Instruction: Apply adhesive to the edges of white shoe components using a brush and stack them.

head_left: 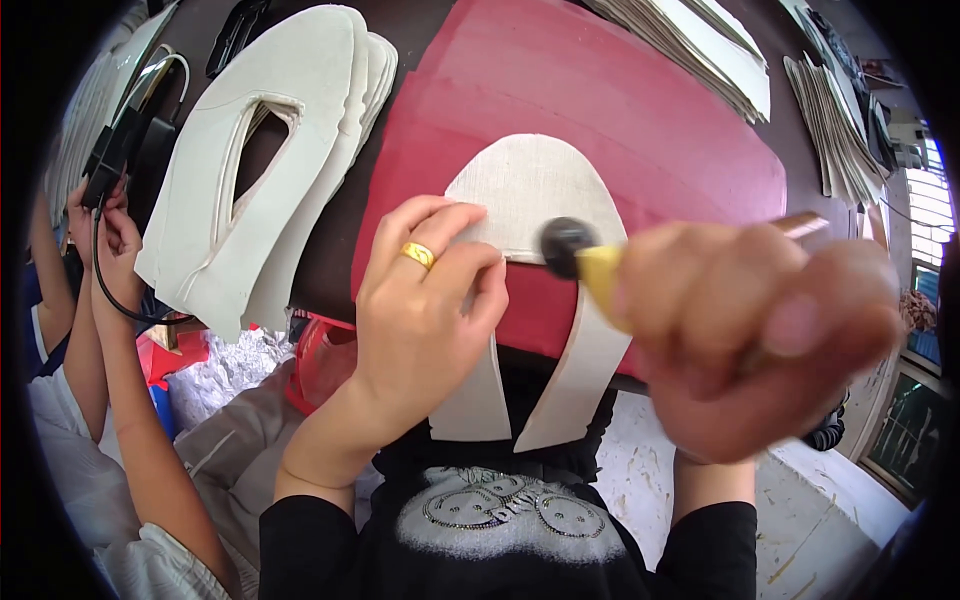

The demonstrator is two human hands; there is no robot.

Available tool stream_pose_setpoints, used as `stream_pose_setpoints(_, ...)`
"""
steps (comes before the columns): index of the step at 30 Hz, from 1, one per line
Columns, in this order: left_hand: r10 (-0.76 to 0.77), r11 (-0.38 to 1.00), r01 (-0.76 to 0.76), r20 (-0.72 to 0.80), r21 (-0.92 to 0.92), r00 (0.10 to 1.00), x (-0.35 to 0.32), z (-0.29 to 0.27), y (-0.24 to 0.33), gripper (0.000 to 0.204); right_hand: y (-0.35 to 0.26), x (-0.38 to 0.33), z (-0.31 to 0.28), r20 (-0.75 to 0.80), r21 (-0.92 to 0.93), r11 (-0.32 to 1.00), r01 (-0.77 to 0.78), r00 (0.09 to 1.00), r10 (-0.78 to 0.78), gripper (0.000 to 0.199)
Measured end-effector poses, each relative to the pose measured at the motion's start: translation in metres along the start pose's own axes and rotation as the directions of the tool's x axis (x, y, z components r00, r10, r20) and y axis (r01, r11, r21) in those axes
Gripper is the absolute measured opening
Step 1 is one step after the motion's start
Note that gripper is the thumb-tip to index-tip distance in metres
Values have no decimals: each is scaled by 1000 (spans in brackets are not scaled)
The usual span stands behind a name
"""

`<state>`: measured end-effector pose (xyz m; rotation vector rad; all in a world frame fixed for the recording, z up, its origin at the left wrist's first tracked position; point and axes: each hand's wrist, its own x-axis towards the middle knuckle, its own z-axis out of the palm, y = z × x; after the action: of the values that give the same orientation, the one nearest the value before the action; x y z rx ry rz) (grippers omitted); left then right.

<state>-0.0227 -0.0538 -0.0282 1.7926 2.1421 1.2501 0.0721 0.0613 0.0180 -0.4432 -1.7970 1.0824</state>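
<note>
An off-white, U-shaped shoe upper piece (535,180) lies on the red board, its two legs hanging over the near edge. My left hand (425,290), with a gold ring, is closed at the left side of it, thumb and fingertips pinched at the inner edge of its curve. In my right hand (760,330), blurred by motion, is a hammer (567,247) with a round black head and a yellow part below it. That head is over the right side of the shoe upper piece, close to the inner edge; I cannot tell whether it touches.
A stack of similar off-white upper pieces (290,70) lies left of the red board (690,150). More piled pieces (690,50) stand at the far right. On the left a co-worker's hands (110,225) hold a black object with a cable.
</note>
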Motion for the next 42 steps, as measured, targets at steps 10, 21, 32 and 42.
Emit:
stream_pose_setpoints(10,408,874,-229,390,-429,826,54,18,-14,11,-90,-39,-113,-90,57,998,30,996,-25,19)
stream_pose_setpoints(21,474,876,-391,358,-281,805,49,37,26,7,-66,-60,-82,-192,286,947,-146,960,206,24)
stream_pose_setpoints(32,410,906,-345,298,-247,862,39,38,32,6,-48,-53,-85,-166,88,986,-144,974,157,22)
stream_pose_setpoints(42,265,957,-229,223,-176,938,24,38,31,7,-30,-34,-69,-153,140,962,-234,955,254,24)
